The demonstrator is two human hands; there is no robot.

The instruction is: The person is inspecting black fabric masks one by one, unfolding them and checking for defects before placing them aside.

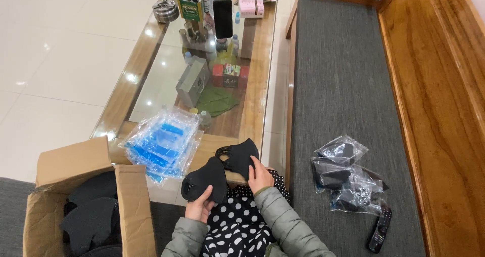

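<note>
Left hand closed on a black mask, thumb along its lower edge, held just above the lap. Right hand grips a second black mask, fingers curled over its edge, beside the first. Both forearms in grey padded sleeves, bent inward over a polka-dot skirt. Fingertips mostly hidden behind the masks. Left: open cardboard box with dark masks inside, cut off by the frame. Clear blue bags stacked on the glass table. Right: bagged masks and a remote on the grey bench cushion.

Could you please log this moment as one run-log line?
left hand: holds black mask | right hand: holds second black mask | cardboard box left | bagged masks right
</note>
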